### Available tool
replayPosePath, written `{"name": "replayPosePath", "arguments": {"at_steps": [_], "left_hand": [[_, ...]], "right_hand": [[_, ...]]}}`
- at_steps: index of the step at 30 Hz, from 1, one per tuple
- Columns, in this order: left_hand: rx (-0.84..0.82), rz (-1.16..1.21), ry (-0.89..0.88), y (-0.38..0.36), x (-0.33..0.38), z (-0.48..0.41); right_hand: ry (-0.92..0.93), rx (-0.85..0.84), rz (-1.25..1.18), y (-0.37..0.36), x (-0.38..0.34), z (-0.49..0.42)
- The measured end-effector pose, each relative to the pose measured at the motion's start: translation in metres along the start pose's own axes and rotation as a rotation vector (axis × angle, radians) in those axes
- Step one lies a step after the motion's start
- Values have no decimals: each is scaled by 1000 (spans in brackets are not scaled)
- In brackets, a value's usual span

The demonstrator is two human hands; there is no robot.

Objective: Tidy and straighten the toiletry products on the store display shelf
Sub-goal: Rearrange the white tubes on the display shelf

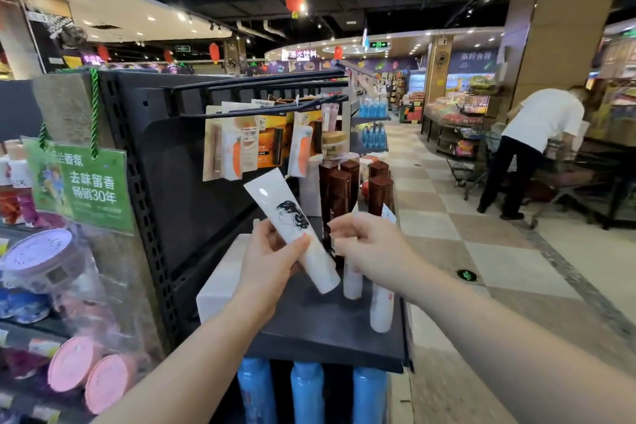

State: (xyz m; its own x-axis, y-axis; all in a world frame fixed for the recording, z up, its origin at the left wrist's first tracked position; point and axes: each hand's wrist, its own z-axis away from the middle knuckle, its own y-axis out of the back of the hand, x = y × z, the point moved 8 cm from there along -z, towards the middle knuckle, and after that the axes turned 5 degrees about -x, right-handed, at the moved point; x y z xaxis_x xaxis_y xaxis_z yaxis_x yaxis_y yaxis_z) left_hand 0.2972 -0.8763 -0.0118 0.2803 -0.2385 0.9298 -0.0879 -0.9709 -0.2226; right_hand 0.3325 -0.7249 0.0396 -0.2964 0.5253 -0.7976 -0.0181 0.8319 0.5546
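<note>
I see the black display shelf (330,330) with bare room along its front edge. My left hand (272,251) grips a white tube (292,227), tilted above the shelf. My right hand (364,244) pinches the top of a standing tube (352,282), beside another tube (381,310) near the right edge.

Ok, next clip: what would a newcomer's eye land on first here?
Dead centre, the left hand holds a white tube printed with a dark-haired head, tilted above the black shelf, while the right hand reaches toward other white tubes standing there. Behind them stand dark brown bottles, and a green sign hangs at left.
</note>
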Motion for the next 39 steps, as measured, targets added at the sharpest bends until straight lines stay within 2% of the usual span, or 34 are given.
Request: {"name": "replayPosePath", "arguments": {"at_steps": [6,10,20,25,30,32,36,39], "left_hand": [[-36,-224,-30,-23,-14,7],[-61,-365,-8,-39,-31,15],[-43,-565,29,-65,-64,26],[-30,-655,42,-66,-69,27],[7,-674,182,-57,-92,33],[35,-674,188,-54,-94,33],[63,-714,204,-53,-95,32],[66,-716,232,-52,-97,33]], "right_hand": [[205,76,224,67,-30,-16],[182,68,277,92,-11,-34],[198,-88,320,79,26,-60],[243,-132,262,80,30,-66],[286,-187,240,81,32,-70],[332,-263,250,80,32,-68],[423,-569,409,64,30,-53],[467,-637,546,54,29,-48]]}}
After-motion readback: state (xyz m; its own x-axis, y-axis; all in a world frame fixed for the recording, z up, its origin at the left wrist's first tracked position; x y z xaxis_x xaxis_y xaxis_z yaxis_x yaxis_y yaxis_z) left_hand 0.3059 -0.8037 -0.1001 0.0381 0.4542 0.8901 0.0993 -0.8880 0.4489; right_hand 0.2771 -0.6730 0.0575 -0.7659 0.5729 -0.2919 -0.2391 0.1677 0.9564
